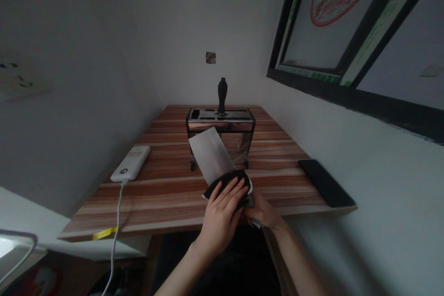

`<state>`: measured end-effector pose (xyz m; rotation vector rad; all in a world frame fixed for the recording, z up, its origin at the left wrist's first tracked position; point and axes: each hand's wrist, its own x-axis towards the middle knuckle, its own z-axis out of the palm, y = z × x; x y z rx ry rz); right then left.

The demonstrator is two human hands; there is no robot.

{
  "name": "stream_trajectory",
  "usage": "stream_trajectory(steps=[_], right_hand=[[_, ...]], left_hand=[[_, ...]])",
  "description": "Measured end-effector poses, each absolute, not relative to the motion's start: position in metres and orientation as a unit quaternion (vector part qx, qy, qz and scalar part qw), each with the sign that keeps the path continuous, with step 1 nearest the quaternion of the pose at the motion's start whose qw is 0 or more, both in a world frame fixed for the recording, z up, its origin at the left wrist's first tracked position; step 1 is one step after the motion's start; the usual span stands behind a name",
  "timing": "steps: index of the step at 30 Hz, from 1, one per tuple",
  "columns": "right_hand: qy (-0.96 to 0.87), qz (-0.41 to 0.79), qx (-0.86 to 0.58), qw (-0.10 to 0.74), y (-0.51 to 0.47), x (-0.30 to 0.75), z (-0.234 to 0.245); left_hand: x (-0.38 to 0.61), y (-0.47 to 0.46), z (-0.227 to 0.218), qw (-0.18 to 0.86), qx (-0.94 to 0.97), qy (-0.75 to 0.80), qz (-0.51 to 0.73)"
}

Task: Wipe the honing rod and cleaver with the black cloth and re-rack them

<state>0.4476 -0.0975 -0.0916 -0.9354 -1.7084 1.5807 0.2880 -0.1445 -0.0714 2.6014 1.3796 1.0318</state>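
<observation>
A cleaver [212, 153] with a broad, plain metal blade points up and to the left above the near part of the table. Around the base of its blade lies a black cloth [227, 178] with a pale edge. My left hand [222, 212] is closed over this cloth, its fingers pressed together on top. My right hand [263, 210] is wrapped round the handle end, which is mostly hidden by the hands and cloth. Just behind the blade stands a metal knife rack [222, 125] with clear lower sides, and one black-handled tool [222, 95] sits upright in it.
The striped wooden table [166, 194] runs back to the wall. A white device [133, 162] with a white cable [119, 208] lies at left, and a black phone [326, 182] at the right edge. Yellow tape [104, 234] marks the front edge. A dark window frame [312, 81] is on the right wall.
</observation>
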Motion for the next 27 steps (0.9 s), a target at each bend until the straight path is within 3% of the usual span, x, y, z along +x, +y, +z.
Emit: stream_trajectory(steps=[27], right_hand=[[-0.649,0.6,-0.341,0.321,-0.098,0.445,-0.093]], left_hand=[[0.269,-0.128,-0.061,0.018,0.818,0.456,0.35]])
